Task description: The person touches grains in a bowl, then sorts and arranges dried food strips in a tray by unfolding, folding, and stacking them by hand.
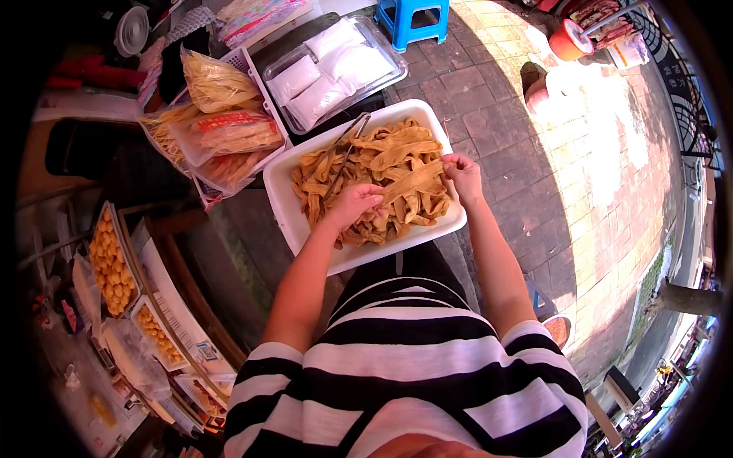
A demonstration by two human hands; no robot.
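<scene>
A white tub [279, 200] full of brown, folded strips [401, 145] stands in front of me. One long brown strip [413, 184] is stretched between my two hands, above the pile. My left hand [357, 206] is closed at the strip's lower left end, over the front left part of the pile. At the other end, my right hand [462, 174] pinches the strip near the tub's right rim. Metal tongs [345, 159] lie on the strips at the left side of the tub, beyond my left hand.
A clear tray [397, 65] with white packets is behind the tub. Left of it, a basket [263, 99] holds bagged yellow sticks. A blue stool [412, 23] stands at the back, an orange bucket [569, 42] at the back right. Trays of yellow balls [111, 267] are at left.
</scene>
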